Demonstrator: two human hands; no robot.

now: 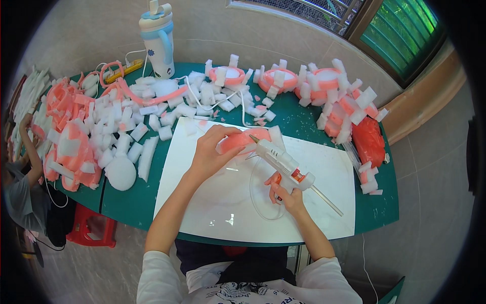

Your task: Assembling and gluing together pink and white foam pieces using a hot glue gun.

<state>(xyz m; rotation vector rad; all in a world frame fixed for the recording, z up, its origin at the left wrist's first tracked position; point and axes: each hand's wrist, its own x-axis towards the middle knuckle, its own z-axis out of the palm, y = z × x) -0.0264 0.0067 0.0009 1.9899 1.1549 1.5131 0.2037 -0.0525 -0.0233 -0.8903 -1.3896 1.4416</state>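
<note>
pink foam piece (239,140): on the white board (212,202), just above centre of frame; pink strip with white foam block stuck at its 3 o'clock end.
left hand (210,154): fingers curled over the pink foam piece from 9 o'clock, pinching it and pressing it down on the board.
right hand (286,195): closed round the grip of the glue gun (281,162), finger at the orange trigger.
glue gun: white body, orange accents, tilted; nozzle tip points to 10 o'clock and touches the pink foam piece. Clear glue stick (326,200) pokes out the back toward 4 o'clock.
cable (258,202): thin loop lying on the board at 6 o'clock of the gun.
white board: flat on the green tabletop (126,202), directly in front of the person.
foam offcuts (126,126): white blocks, scattered heap at 10 o'clock of the board; mixed with pink pieces further toward 9 o'clock.
white foam disc (120,173): on the tabletop at 9 o'clock of the board.
pink rings (276,78): several with white blocks glued round them, in a row at 12 to 2 o'clock of the board.
red bag (368,139): at 3 o'clock tabletop edge, near the rings.
bottle (158,38): white and blue, with handle, upright at 11 o'clock far edge.
other person (23,177): at 9 o'clock frame edge, arm raised toward the foam heap.
red stool (91,230): on the floor under the tabletop's 8 o'clock corner.
</note>
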